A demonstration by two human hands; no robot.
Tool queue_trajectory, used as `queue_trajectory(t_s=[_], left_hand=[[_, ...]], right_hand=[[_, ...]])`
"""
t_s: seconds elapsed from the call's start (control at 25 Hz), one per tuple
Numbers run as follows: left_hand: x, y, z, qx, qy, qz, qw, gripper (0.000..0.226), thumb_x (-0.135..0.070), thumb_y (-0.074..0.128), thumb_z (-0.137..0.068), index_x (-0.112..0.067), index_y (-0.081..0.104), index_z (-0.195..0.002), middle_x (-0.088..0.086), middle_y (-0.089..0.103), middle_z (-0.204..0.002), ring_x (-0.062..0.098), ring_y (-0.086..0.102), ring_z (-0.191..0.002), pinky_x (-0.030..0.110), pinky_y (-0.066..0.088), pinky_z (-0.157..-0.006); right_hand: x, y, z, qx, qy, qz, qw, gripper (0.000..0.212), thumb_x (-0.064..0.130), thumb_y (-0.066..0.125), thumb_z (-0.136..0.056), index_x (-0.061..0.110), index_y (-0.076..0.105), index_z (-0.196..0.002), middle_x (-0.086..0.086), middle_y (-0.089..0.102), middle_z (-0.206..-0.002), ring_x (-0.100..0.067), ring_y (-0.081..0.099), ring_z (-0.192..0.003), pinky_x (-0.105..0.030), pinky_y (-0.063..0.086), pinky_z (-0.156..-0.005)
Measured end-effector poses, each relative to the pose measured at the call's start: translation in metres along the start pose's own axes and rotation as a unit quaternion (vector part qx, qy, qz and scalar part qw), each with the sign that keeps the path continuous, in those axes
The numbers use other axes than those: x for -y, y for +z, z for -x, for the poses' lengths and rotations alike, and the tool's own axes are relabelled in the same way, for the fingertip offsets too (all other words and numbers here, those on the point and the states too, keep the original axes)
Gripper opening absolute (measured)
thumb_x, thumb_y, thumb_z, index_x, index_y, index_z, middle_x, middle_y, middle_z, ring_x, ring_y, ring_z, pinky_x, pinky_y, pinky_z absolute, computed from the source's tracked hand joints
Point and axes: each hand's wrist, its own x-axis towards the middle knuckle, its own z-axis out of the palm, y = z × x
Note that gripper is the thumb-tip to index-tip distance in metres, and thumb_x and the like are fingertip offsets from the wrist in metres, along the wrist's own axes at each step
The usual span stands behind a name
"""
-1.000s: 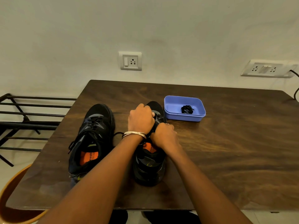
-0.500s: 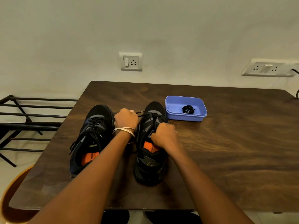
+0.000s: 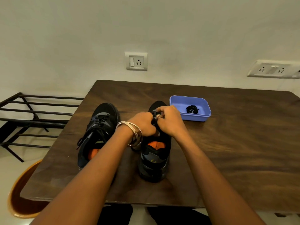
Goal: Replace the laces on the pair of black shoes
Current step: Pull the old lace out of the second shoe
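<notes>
Black lace-up shoes with orange insoles stand side by side on the dark wooden table (image 3: pixel 227 151), toes toward the wall. Over the right-hand shoe (image 3: pixel 154 159) both hands now meet at the front of its lacing. Half a second ago the left hand (image 3: pixel 142 122), with silver bangles (image 3: pixel 134 132) at the wrist, was between the two shoes, drawing a lace out sideways; it has come back over the tongue, fingers curled and pinching the black lace (image 3: pixel 154 116). The right hand (image 3: pixel 170 120) has moved forward from near the orange insole toward the toe, its fingers bent and closed on the same lace. The left-hand shoe (image 3: pixel 99 132) stays laced and untouched. A blue plastic tray (image 3: pixel 203 116) beside the right shoe's toe holds a coiled black lace (image 3: pixel 192 109), unchanged.
</notes>
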Motion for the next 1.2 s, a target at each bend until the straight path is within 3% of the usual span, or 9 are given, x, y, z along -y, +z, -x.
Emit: queue_trajectory(t_s=[0.12, 0.28, 0.4, 0.64, 0.8, 0.88, 1.04, 1.12, 1.2], left_hand=[[0.006, 0.024, -0.002, -0.022, -0.008, -0.064, 0.998, 0.038, -0.03, 0.061, -0.086, -0.013, 0.055, -0.119, 0.013, 0.049, -0.121, 0.032, 0.055, -0.104, 0.04, 0.05, -0.088], [0.008, 0.036, -0.002, -0.147, -0.065, 0.038, 0.986, 0.031, -0.028, 0.052, -0.086, -0.01, 0.06, -0.111, 0.015, 0.055, -0.113, 0.038, 0.058, -0.101, 0.038, 0.046, -0.078], [0.003, 0.036, 0.005, -0.184, -0.127, 0.148, 0.963, 0.037, -0.021, 0.048, -0.088, -0.017, 0.062, -0.122, 0.015, 0.06, -0.118, 0.038, 0.056, -0.107, 0.034, 0.043, -0.08], [0.002, 0.046, 0.005, -0.228, -0.137, 0.11, 0.958, 0.029, -0.03, 0.056, -0.086, -0.014, 0.067, -0.107, 0.01, 0.063, -0.103, 0.033, 0.061, -0.096, 0.033, 0.045, -0.071], [0.0, 0.051, 0.001, -0.256, -0.148, 0.06, 0.953, 0.031, -0.036, 0.057, -0.085, -0.014, 0.066, -0.103, 0.01, 0.065, -0.105, 0.034, 0.062, -0.097, 0.038, 0.053, -0.078], [-0.004, 0.051, 0.001, -0.254, -0.144, 0.047, 0.955, 0.033, -0.04, 0.058, -0.085, -0.015, 0.065, -0.105, 0.01, 0.064, -0.105, 0.034, 0.062, -0.099, 0.043, 0.053, -0.083], [-0.002, 0.052, -0.001, -0.236, -0.148, 0.041, 0.959, 0.032, -0.04, 0.058, -0.086, -0.015, 0.064, -0.104, 0.01, 0.064, -0.107, 0.035, 0.061, -0.103, 0.048, 0.05, -0.09], [-0.003, 0.052, -0.001, -0.227, -0.148, 0.034, 0.962, 0.03, -0.039, 0.058, -0.086, -0.016, 0.064, -0.103, 0.01, 0.064, -0.108, 0.034, 0.058, -0.107, 0.05, 0.045, -0.096], [-0.004, 0.05, 0.001, -0.223, -0.151, 0.014, 0.963, 0.029, -0.039, 0.058, -0.087, -0.016, 0.064, -0.104, 0.008, 0.064, -0.11, 0.032, 0.053, -0.115, 0.051, 0.035, -0.1]], right_hand=[[-0.003, 0.013, -0.002, 0.028, 0.017, 0.043, 0.999, 0.028, 0.009, 0.049, -0.085, 0.011, 0.066, -0.107, -0.018, 0.052, -0.115, -0.038, 0.049, -0.11, -0.045, 0.048, -0.089], [0.0, 0.016, -0.004, 0.047, 0.039, 0.023, 0.998, 0.038, 0.021, 0.038, -0.079, 0.016, 0.068, -0.102, -0.016, 0.051, -0.118, -0.036, 0.049, -0.11, -0.051, 0.046, -0.093], [-0.004, 0.021, -0.012, 0.051, 0.06, -0.007, 0.997, 0.037, 0.026, 0.029, -0.064, 0.022, 0.064, -0.075, -0.017, 0.06, -0.106, -0.037, 0.058, -0.096, -0.05, 0.051, -0.086], [-0.001, 0.021, -0.011, 0.068, 0.064, -0.007, 0.996, 0.019, 0.02, 0.045, -0.082, 0.016, 0.061, -0.089, -0.015, 0.057, -0.113, -0.031, 0.054, -0.103, -0.048, 0.048, -0.091], [-0.002, 0.019, -0.009, 0.059, 0.084, -0.059, 0.993, 0.008, 0.012, 0.052, -0.082, 0.009, 0.054, -0.074, -0.012, 0.06, -0.087, -0.027, 0.056, -0.082, -0.032, 0.043, -0.062], [-0.007, 0.014, -0.009, 0.051, 0.128, -0.144, 0.98, 0.008, 0.006, 0.053, -0.08, 0.008, 0.055, -0.073, -0.01, 0.058, -0.077, -0.024, 0.055, -0.074, -0.033, 0.044, -0.057], [-0.019, 0.008, -0.01, 0.021, 0.205, -0.311, 0.928, 0.027, -0.005, 0.047, -0.085, 0.012, 0.054, -0.065, -0.007, 0.053, -0.067, -0.016, 0.048, -0.059, -0.022, 0.04, -0.044], [-0.022, 0.009, -0.013, -0.056, 0.198, -0.308, 0.929, 0.021, -0.003, 0.05, -0.087, 0.015, 0.061, -0.082, -0.008, 0.06, -0.089, -0.02, 0.057, -0.076, -0.025, 0.042, -0.055], [-0.022, 0.013, -0.016, -0.131, 0.126, -0.173, 0.968, 0.02, 0.007, 0.057, -0.09, 0.018, 0.064, -0.104, -0.01, 0.056, -0.114, -0.027, 0.055, -0.106, -0.032, 0.047, -0.077]])
